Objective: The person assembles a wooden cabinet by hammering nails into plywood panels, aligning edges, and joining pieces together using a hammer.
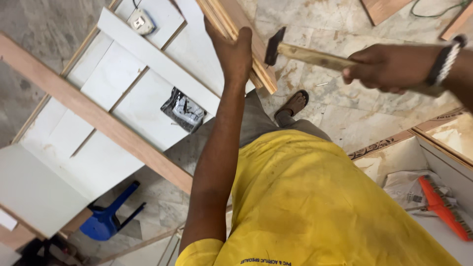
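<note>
Head view: one hammer [315, 55]; two hands [234, 51] [389, 66]

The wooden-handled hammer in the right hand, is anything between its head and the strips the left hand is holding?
Nothing visible. The wooden-handled hammer held by the right hand has its dark head just right of the bundled wooden strips gripped by the left hand, with only tiled floor behind the gap.

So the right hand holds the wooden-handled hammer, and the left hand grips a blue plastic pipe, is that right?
Not quite. The head view shows the left hand gripping a bundle of wooden strips, not a blue plastic pipe. The right hand does hold the wooden-handled hammer.
</note>
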